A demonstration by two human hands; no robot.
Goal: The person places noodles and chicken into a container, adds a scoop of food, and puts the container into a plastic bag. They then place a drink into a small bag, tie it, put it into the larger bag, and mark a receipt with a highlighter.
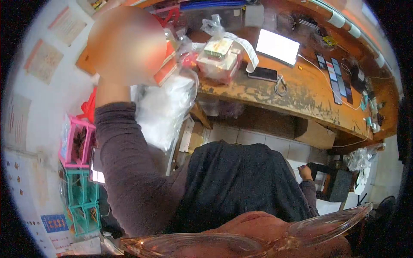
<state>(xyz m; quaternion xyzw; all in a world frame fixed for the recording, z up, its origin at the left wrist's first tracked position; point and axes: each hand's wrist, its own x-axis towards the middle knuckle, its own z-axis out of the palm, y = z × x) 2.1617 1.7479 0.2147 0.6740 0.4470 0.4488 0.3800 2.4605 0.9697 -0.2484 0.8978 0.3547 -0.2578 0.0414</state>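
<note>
My left arm reaches up and forward at the left. A round blur covers my left hand (127, 47), hiding its fingers and anything in them. Just beside the blur are an orange-red carton edge (165, 74) and a large clear plastic bag (167, 105) with white showing through. Low on the right, beyond my dark-clothed lap, is my right hand (306, 172). Its fingers look curled, next to a black and grey box-shaped object (337, 182); what they hold, if anything, is too small to make out.
The worn wooden desk (275, 92) carries a plastic-wrapped bundle (219, 60), a curled paper strip (247, 49), a dark phone (262, 74), a bright-screened tablet (277, 47), several more phones (337, 79) and cables. Pink (77, 142) and teal racks (81, 195) stand at left.
</note>
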